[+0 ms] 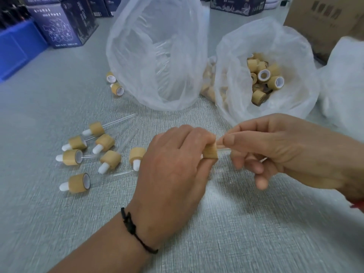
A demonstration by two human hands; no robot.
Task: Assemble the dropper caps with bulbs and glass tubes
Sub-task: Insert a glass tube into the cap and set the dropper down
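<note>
Bamboo caps [263, 79] loose inside the open plastic bag [232, 79].

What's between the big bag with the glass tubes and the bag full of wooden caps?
In the head view, a heap of wooden caps shows in the gap between the tube bag and the cap bag, partly veiled by plastic.

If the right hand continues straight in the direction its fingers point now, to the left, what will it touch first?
Most likely the wooden cap that the left hand grips: the right hand pinches a glass tube aimed at the cap's open end, and its fingertips almost meet the left hand's fingers. Depth looks matched, though one view cannot confirm it.
</note>
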